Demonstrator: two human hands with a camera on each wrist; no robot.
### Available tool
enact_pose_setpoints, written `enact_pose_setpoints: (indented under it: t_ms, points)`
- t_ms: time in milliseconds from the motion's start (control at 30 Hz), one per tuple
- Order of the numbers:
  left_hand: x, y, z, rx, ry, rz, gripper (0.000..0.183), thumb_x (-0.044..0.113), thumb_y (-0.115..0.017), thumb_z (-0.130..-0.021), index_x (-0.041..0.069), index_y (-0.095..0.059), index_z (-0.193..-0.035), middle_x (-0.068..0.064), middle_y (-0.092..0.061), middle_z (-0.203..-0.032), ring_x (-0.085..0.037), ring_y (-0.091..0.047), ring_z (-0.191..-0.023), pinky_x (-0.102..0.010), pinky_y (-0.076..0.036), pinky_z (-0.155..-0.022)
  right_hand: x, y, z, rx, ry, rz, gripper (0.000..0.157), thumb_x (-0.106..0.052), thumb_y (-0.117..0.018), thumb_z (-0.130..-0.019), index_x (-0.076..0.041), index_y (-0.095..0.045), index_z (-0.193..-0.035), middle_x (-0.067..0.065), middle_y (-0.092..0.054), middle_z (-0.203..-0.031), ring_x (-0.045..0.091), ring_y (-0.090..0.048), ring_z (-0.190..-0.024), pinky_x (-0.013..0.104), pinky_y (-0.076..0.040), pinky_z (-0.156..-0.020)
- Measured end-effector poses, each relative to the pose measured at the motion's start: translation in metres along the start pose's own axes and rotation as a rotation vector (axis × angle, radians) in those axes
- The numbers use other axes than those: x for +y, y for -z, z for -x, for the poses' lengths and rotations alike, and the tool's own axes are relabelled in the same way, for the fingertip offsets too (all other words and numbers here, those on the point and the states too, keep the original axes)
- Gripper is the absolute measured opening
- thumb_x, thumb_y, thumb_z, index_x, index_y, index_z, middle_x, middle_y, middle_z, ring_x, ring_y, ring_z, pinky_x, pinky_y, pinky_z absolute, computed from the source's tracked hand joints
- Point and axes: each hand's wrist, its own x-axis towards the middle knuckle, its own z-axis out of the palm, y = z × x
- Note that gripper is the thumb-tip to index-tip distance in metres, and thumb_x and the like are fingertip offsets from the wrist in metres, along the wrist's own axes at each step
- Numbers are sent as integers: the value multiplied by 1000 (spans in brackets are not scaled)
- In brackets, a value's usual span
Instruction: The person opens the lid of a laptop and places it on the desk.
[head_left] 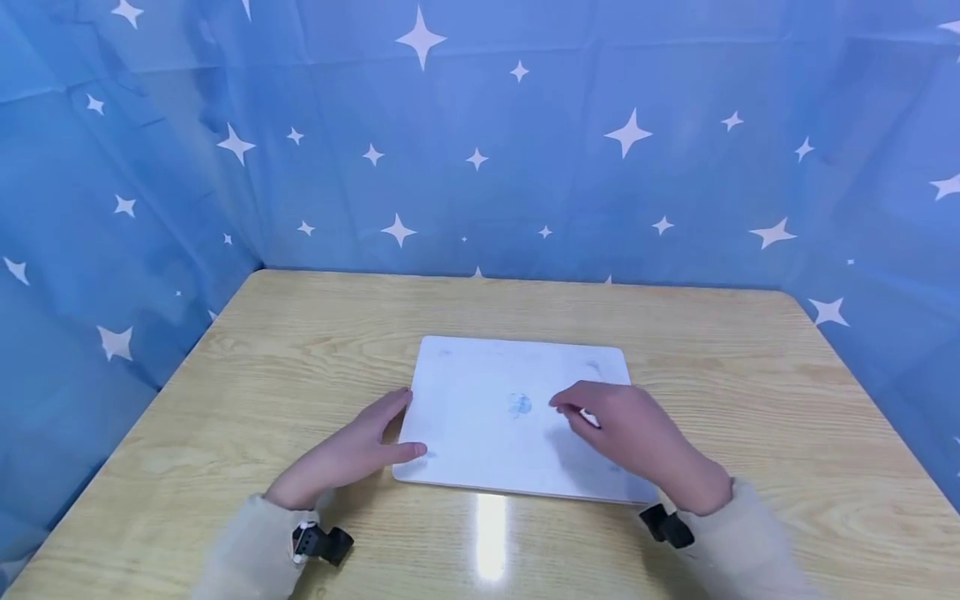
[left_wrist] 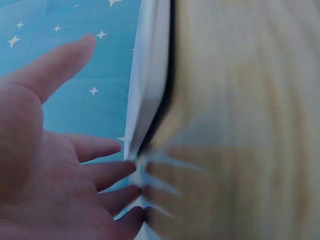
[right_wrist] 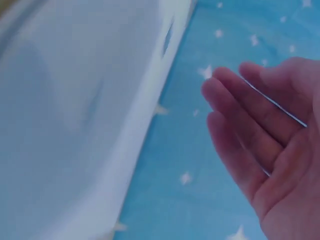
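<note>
A white board (head_left: 465, 392) lies flat on the wooden table, with a faint blue smudge (head_left: 519, 405) near its middle and fainter marks by its corners. At the board's left edge is my left hand (head_left: 367, 442), thumb spread away from straight fingers. In the left wrist view its fingertips are down at the table beside the board's side (left_wrist: 147, 85). Over the right part of the board hovers my right hand (head_left: 626, 425), casting a shadow on it. Its fingers (right_wrist: 240, 110) are gently bent, with nothing in them in the right wrist view.
Light wooden table (head_left: 315, 333) surrounds the board on all sides. A blue curtain (head_left: 480, 108) with white stars hangs behind the table and along its sides. Both wrists carry small black devices (head_left: 322, 543), and a light reflection shows near the front.
</note>
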Motion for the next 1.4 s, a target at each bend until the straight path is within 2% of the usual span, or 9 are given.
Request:
enact_pose_setpoints:
  t_ms: [133, 267, 367, 567, 833, 1067, 1400]
  points:
    - [-1, -3, 0, 10, -4, -40, 94, 55, -60, -76, 10, -13, -144, -10, -3, -149, -30, 3, -134, -56, -9, -102, -22, -6, -5, -101, 68, -24, 17, -15, -55, -86, -17, -68, -98, -10, -65, -94, 6, -60, -87, 27, -49, -72]
    - [-2, -5, 0, 14, 13, -35, 95, 53, -62, -75, 9, -13, -144, -10, -1, -149, -29, 9, -133, -58, -5, -101, -36, -17, -9, -211, 105, -50, 21, -20, -53, -89, -15, -65, -105, -6, -63, -104, 9, -57, -98, 31, -47, -81]
    - [-4, -8, 1, 33, 11, -39, 97, 50, -65, -73, 7, -14, -143, -10, -2, -149, -29, 11, -133, -58, -4, -101, -44, -25, -9, -255, 122, -37, 24, -23, -54, -88, -15, -63, -109, -2, -59, -112, 12, -54, -105, 31, -46, -83]
    - [-8, -18, -1, 90, -39, -93, 107, 53, -70, -66, 4, -13, -143, -14, -1, -148, -31, 12, -132, -57, -3, -102, -56, -35, -7, -233, 169, 18, 30, -23, -65, -80, -13, -60, -108, 8, -54, -119, 21, -51, -108, 32, -47, -80]
    - [-13, -23, -1, 54, -74, -173, 122, 58, -73, -58, 5, -3, -143, -9, -1, -149, -28, 12, -133, -50, 0, -104, -65, -42, -3, -197, 196, 131, 41, -26, -72, -73, -14, -58, -109, 7, -50, -118, 23, -50, -107, 34, -48, -73]
    - [-11, -23, 2, 68, -87, -196, 123, 55, -74, -58, 3, -1, -142, -11, -1, -149, -28, 11, -133, -49, 0, -104, -69, -45, -3, -175, 192, 167, 45, -23, -76, -69, -15, -57, -109, 6, -50, -118, 23, -50, -105, 33, -48, -70]
    - [-15, -25, 2, 91, -87, -234, 123, 62, -70, -58, 3, -3, -143, -14, 2, -148, -30, 13, -133, -50, 1, -104, -69, -44, -5, -194, 185, 175, 46, -22, -77, -67, -17, -58, -109, 5, -50, -117, 22, -50, -105, 33, -48, -66]
